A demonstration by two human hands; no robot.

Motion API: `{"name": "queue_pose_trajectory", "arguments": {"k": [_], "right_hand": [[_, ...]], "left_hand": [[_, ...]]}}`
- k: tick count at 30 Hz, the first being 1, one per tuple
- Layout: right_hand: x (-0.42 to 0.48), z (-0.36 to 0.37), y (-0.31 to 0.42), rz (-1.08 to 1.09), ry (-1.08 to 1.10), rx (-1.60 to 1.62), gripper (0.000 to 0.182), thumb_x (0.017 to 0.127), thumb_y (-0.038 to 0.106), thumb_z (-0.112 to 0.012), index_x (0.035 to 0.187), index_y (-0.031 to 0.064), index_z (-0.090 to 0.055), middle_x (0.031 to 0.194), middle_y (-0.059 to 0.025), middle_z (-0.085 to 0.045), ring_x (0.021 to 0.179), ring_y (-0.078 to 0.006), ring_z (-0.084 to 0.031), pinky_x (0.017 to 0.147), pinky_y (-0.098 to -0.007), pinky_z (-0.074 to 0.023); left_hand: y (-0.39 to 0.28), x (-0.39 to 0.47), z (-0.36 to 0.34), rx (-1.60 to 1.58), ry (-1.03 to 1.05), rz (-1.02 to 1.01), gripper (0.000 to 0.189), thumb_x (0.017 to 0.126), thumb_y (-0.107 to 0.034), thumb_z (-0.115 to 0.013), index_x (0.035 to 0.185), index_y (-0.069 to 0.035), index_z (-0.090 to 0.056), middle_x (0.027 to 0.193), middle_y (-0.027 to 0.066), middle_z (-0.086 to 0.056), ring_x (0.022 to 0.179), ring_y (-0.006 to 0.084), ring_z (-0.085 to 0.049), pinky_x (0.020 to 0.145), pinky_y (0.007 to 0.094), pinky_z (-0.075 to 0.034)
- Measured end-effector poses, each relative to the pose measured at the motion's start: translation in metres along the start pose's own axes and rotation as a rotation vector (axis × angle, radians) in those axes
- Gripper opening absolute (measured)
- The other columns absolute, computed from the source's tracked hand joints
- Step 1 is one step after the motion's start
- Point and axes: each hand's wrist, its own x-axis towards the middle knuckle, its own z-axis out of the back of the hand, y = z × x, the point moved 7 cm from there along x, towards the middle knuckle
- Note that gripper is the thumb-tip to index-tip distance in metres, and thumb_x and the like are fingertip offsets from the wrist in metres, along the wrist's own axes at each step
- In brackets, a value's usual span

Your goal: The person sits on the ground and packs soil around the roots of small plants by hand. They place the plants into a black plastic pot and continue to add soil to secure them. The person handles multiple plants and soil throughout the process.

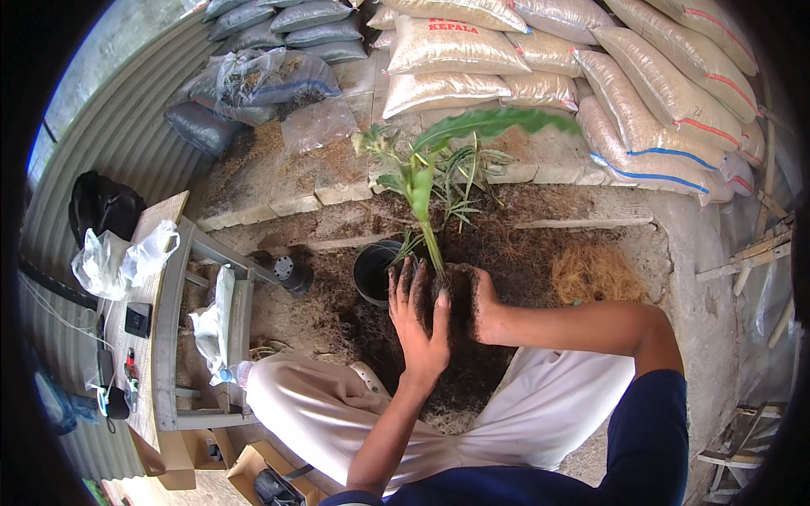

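Note:
Both my soil-covered hands cup the dark root ball (444, 286) at the base of a leafy green plant (428, 239), which stands roughly upright between them. My left hand (419, 313) lies against its near left side, fingers spread over it. From the right, my right hand (479, 300) presses on it, its fingertips partly hidden in soil. Just left of my left hand is a black plastic plant pot (373, 272); its inside is dark. Loose dark soil (465, 373) covers the ground below my hands. More cut or uprooted greenery (465, 167) lies behind the plant.
A pile of brown coconut fibre (595, 271) lies to the right. An upturned black pot (292, 275) is at the left, near a wooden table (168, 329) with plastic bags. Filled sacks (455, 47) are stacked behind a low paved ledge (345, 191). Cardboard boxes (253, 455) sit at lower left.

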Motion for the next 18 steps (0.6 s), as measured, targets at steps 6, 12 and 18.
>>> {"name": "queue_pose_trajectory", "arguments": {"k": [6,12,18], "right_hand": [[-0.005,-0.007,0.014,0.079,0.049,-0.019,0.043,0.099,0.042,-0.041,0.109,0.0085,-0.067,0.104,-0.0062,-0.069,0.096,-0.0239,-0.064,0.092,-0.0382,-0.0502],[-0.008,-0.006,0.0,0.092,0.101,0.028,0.046,0.102,0.041,-0.046,0.129,0.0064,-0.059,0.125,-0.0084,-0.063,0.113,-0.0232,-0.059,0.105,-0.0372,-0.0425],[0.005,0.001,-0.004,0.243,0.11,-0.166,0.059,0.101,0.052,-0.045,0.132,0.0036,-0.058,0.126,-0.009,-0.063,0.115,-0.0192,-0.057,0.108,-0.0347,-0.0371]], "left_hand": [[0.013,-0.011,-0.02,-0.318,-0.033,0.192,0.069,0.093,-0.026,-0.067,0.143,0.006,-0.033,0.143,0.0261,-0.037,0.137,0.035,-0.036,0.115,0.0434,-0.025],[0.037,-0.009,-0.022,-0.611,-0.173,0.43,0.075,0.083,-0.019,-0.081,0.138,0.005,-0.036,0.131,0.0173,-0.048,0.119,0.0219,-0.05,0.104,0.0348,-0.04],[0.051,0.002,0.004,-0.646,-0.256,0.401,0.053,0.079,-0.002,-0.08,0.122,0.0,-0.051,0.108,0.0097,-0.065,0.096,0.0172,-0.064,0.088,0.0303,-0.052]]}}
